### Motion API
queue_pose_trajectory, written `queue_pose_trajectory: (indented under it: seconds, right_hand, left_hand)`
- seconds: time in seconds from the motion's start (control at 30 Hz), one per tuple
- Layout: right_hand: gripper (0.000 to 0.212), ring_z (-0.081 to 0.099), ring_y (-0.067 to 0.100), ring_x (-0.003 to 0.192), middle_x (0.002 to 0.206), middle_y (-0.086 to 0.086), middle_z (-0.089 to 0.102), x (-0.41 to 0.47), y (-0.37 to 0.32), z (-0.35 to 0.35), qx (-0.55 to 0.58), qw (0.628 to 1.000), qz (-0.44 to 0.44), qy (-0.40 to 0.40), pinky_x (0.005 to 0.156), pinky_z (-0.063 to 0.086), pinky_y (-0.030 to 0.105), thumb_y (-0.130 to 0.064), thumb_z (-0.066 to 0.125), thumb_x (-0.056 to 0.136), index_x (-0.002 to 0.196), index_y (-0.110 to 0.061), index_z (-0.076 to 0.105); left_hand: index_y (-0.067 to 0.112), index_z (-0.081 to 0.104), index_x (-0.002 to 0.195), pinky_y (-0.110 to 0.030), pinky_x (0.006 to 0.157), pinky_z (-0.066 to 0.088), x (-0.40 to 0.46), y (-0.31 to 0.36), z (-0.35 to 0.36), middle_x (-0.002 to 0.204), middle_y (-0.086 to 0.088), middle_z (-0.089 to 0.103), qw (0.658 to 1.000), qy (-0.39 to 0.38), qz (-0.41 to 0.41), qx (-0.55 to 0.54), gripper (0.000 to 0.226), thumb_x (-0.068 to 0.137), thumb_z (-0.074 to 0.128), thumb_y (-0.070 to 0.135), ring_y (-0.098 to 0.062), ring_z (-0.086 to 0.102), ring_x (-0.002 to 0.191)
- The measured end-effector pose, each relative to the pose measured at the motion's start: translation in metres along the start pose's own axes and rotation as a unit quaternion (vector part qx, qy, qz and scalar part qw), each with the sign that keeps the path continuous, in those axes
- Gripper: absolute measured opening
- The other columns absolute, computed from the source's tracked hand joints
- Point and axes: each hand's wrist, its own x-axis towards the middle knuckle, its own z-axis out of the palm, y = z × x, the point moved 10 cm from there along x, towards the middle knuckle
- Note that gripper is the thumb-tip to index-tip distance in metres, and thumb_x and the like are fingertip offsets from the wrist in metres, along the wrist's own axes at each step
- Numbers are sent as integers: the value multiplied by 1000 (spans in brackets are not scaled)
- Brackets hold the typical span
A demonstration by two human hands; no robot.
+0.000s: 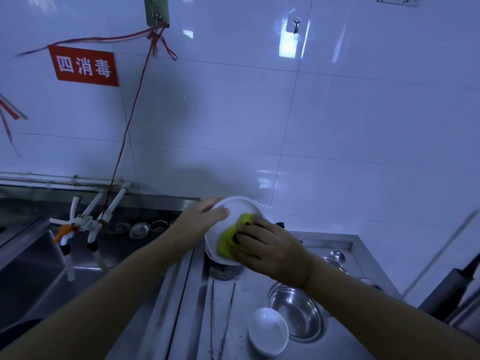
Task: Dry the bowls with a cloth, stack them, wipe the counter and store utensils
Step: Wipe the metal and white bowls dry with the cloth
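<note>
A white tiled wall [337, 113] fills the upper view from nine through twelve to three o'clock. On it at ten o'clock hangs a red sign [84, 66] with white characters, and at eleven o'clock a metal hook [156, 13] carries red string [135, 105] running down toward the taps.

At eight o'clock lies a steel sink [33, 268], with white taps [85, 224] above its far edge and round metal strainer parts [140, 229] on the ledge behind.

The steel tabletop [337, 245] spreads from six to four o'clock. On it, at five o'clock, sits a steel bowl [298, 314], and touching its near-left side is a small white bowl [268, 331], upright. Long thin metal tongs or chopsticks [220, 315] lie at six o'clock; which they are is unclear. A steel ladle [336, 256] rests at four o'clock near the far edge. A dark roller-like object [452, 289] lies at the right border.

Near centre, just below the middle, the large white bowl [235, 211] is held tilted in the air above the tabletop, its opening toward the camera. The left hand [202, 219] grips its left rim, thumb inside, fingers behind. The right hand [267, 249] presses a yellow-green cloth [230, 241] into the bowl's lower inside, fingers clenched on the fabric. A dark metal vessel [223, 271] stands directly beneath the bowl, mostly hidden.
</note>
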Motion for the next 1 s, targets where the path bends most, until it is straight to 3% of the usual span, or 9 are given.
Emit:
queue_pose_trajectory:
  seconds: [0.1,0.23,0.33,0.5,0.63,0.7,0.77,0.9,1.0]
  right_hand:
    - [21,67,28,87,87,12,70,11,11,-5,-23,990,139,20,89,51,41,-9,55,95,91,-9,75]
    - [19,66,26,94,97,11,70,14,8,0,21,972,233,-6,93,51,40,-21,72,85,100,-11,74]
    - [40,63,27,105,107,12,68,7,6,7,75,972,211,-69,102,45,39,-39,70,80,109,-10,70]
    - [20,64,23,105,105,9,70,4,14,5,17,987,116,-113,108,39,36,-23,60,89,98,-12,72]
    - [20,62,27,104,103,11,68,8,31,11,9,973,200,-111,114,20,26,-17,59,79,93,-8,71]
    - [36,63,28,102,104,12,68,11,36,17,31,959,261,-110,110,23,25,-15,74,58,93,-8,70]
    - [52,62,27,102,108,11,67,12,37,24,79,940,316,-102,105,32,28,-13,86,52,101,-7,69]
    - [33,55,19,105,112,5,65,18,11,20,144,942,296,-62,95,43,29,-32,66,80,107,-12,67]
    - [36,60,25,108,113,9,66,10,-6,13,158,958,230,-70,99,47,38,-30,72,81,110,-8,68]
  left_hand:
    - [40,60,103,-28,68,55,-12,-5,5,98,7,69,990,106,44,-77,28,78,55,28,-16,66,93]
    - [54,54,104,-15,65,51,-17,-1,4,98,19,65,983,142,65,-96,30,94,45,28,-1,63,89]
    - [45,50,117,-10,71,48,-14,10,2,111,22,58,991,99,82,-42,30,91,43,32,6,58,97]
    - [32,51,119,-29,88,47,-14,16,6,118,7,58,995,66,76,9,37,83,43,31,-10,56,106]
    - [35,52,115,-15,80,46,-11,13,13,113,14,59,997,43,63,-7,27,94,47,20,-3,56,103]
    - [39,53,116,-7,78,45,-12,10,19,114,19,60,998,31,62,-8,26,97,45,22,7,56,102]
    - [39,52,119,-5,82,44,-13,8,21,118,21,59,998,29,61,-16,26,95,47,32,9,55,106]
    - [38,57,115,-18,83,49,-11,9,10,113,13,63,997,47,54,-42,25,97,43,28,-3,60,104]
    - [37,58,111,-12,74,48,-12,17,2,112,13,62,996,43,78,-25,25,98,43,22,1,61,97]
